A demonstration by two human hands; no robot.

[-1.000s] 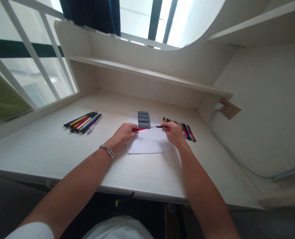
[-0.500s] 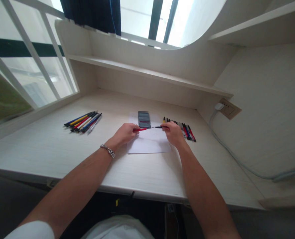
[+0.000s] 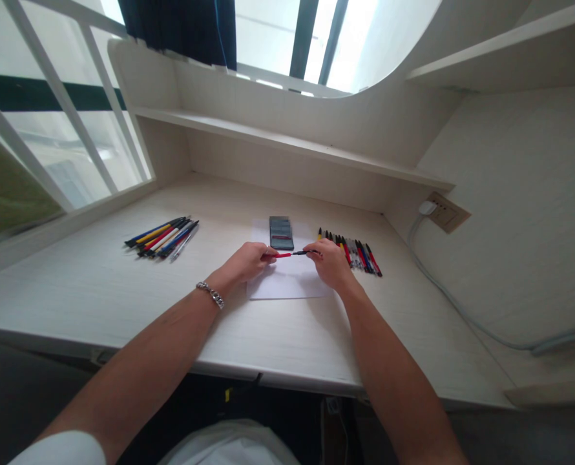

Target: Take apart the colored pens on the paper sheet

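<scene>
Between the fingertips of my left hand (image 3: pixel 257 259) is a red pen barrel (image 3: pixel 282 256), pointing right. My right hand (image 3: pixel 331 261) pinches a black pen part (image 3: pixel 299 253), whose tip lines up with the barrel and meets its right end. Whether the two parts are joined I cannot tell. Both hands are over white paper (image 3: pixel 290 287) on the desk. Just beyond the fingers lies a phone (image 3: pixel 281 234) with its screen lit and partly blurred out. A row of pens (image 3: pixel 360 255) is beside my right hand, partly hidden by it.
A loose pile of pens (image 3: pixel 164 237) in several colours lies on the desk (image 3: pixel 123 303) at the left. A shelf (image 3: pixel 287 142) runs along the back. On the right wall, a white plug (image 3: pixel 427 207) sits in a socket with a cable (image 3: pixel 442 290) hanging down.
My right hand has moved left, bringing the black part against the red barrel. The thin piece that showed between them is out of sight. More of the pen row shows.
</scene>
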